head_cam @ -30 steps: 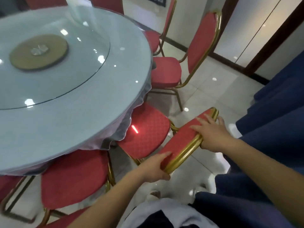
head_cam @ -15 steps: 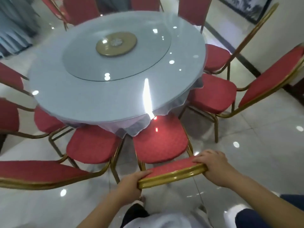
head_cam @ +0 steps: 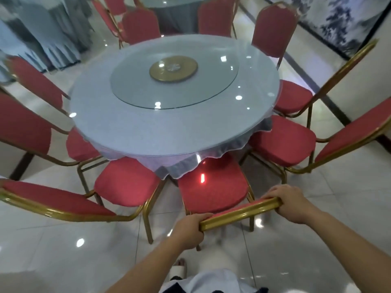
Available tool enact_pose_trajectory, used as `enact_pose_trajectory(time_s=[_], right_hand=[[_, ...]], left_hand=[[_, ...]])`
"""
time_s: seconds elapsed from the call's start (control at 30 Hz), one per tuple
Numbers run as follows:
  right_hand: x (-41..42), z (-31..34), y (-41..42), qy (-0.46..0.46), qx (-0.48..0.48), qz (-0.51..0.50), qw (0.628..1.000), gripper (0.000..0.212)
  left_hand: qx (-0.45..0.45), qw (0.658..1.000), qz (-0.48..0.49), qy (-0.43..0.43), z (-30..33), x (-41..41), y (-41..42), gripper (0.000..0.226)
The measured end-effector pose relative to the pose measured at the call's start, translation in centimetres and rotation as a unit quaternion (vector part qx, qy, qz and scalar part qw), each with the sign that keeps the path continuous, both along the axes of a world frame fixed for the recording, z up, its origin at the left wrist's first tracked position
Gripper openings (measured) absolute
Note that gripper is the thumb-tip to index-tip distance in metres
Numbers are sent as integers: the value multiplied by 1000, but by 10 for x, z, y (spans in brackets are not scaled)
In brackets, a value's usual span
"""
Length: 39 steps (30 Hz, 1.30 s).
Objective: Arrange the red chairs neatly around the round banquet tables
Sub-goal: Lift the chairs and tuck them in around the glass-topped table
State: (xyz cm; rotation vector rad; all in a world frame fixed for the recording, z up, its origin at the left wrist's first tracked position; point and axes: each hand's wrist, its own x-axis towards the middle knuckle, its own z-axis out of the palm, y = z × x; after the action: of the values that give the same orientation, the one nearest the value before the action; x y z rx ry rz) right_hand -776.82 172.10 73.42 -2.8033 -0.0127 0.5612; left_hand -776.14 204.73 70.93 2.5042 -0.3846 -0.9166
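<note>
In the head view we have both hands clamped on the gold metal top rail of a red padded banquet chair point(head_cam: 213, 185) at the near edge of the round surface point(head_cam: 169, 127) with its grey cloth and glass top: the left hand point(head_cam: 188, 229) grips the rail's left end, the right hand point(head_cam: 292, 206) curls over its right end, the two held apart by the width of the backrest. The chair's seat already sits partly under the hanging cloth, so we judge the step in hand to be squaring this chair to the table. Next we would nudge it straight and level with the neighbouring red chair point(head_cam: 127, 182) on its left and the red chair point(head_cam: 281, 140) on its right, then let go and move along the ring. A glass turntable with a gold disc point(head_cam: 173, 68) lies at the centre, and a second table point(head_cam: 175, 3) stands far off. We can read no brand, label or writing anywhere.
</note>
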Motion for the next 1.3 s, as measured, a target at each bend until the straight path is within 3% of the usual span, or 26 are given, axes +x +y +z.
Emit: enact_pose_trajectory(time_s=[0.27,0.63,0.8,0.93,1.07,1.3], right_hand=[[-2,-4,3,17,10,-14,1000,50],[-10,-4,2,-46,52,-57,996,46],[-27,8,4,-31,81,-54,995,67],[-59,19,-23,-40,178,-86,979,66],[-73,30,-88,-78,198,-183,960,65],[-73,48,-195,-123,209,-288,926,70]], left_hand=[[-1,1000,-4,4,-3,4,4,69],[-2,999,30,36,-1,-2,-4,74],[5,997,26,68,14,6,-20,68],[-92,995,36,20,45,6,-69,62],[-167,985,8,-46,75,0,-148,56],[-209,978,-15,8,73,13,-261,43]])
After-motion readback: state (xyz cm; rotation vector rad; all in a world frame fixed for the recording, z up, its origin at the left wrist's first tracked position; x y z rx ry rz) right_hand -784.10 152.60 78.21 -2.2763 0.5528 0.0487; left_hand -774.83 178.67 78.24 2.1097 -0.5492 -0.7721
